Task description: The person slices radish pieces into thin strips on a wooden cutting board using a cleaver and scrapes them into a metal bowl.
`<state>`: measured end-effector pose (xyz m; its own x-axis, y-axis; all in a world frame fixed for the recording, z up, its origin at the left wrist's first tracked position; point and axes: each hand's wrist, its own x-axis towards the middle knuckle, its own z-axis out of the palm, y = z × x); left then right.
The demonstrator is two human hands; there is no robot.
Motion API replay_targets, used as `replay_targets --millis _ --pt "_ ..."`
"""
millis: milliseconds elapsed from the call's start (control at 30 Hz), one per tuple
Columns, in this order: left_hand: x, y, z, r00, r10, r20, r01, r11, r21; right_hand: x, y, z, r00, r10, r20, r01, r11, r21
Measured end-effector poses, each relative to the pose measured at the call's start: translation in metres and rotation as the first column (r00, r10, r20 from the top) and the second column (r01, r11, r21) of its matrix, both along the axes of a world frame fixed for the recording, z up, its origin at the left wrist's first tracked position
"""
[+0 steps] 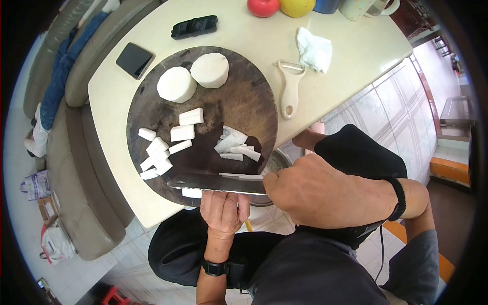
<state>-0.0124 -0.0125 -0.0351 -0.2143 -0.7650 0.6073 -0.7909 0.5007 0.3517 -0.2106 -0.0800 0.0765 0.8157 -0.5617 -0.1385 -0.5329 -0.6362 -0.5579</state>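
Note:
My right hand point(305, 190) is closed round the handle of a kitchen knife point(218, 183), whose broad blade lies across the near part of a round dark chopping board point(249, 96). Just below the blade, the bent fingers of my left hand point(222, 211) press together against a white vegetable piece point(192, 193), partly hidden by the knife. Thin white strips point(243, 177) lie along the blade's far side. Farther up are several cut white chunks point(158, 150), two thick peeled rounds point(210, 70) and a small pile of slices and scraps point(235, 145).
A pale peeler point(292, 89) and a crumpled white tissue point(313, 50) lie right of the board. A phone point(134, 60) and a black object point(194, 27) are at the upper left. Below the table edge sits a metal bowl point(282, 159). Another person's legs point(68, 66) show on the sofa.

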Motion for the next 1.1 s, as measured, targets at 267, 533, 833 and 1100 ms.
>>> replay_targets --millis 267,533,833,1100 --pt "0.001 -0.001 0.003 1.0 -0.015 0.008 0.015 1.0 -0.007 0.005 0.002 -0.003 0.999 0.035 0.036 -0.033 0.998 -0.057" --pt "-0.002 0.0 0.004 1.0 -0.014 -0.022 0.014 1.0 0.005 0.016 0.002 -0.015 0.992 -0.004 0.125 0.014 0.997 -0.078" --pt "-0.015 -0.003 0.025 0.939 0.131 -0.319 -0.11 0.99 0.083 -0.003 -0.011 0.002 0.951 -0.304 0.063 0.301 0.952 0.047" --pt "-0.002 -0.029 0.078 0.345 0.36 -0.867 0.047 0.916 0.399 -0.015 -0.017 0.006 0.78 -0.507 0.365 0.06 0.643 0.764"
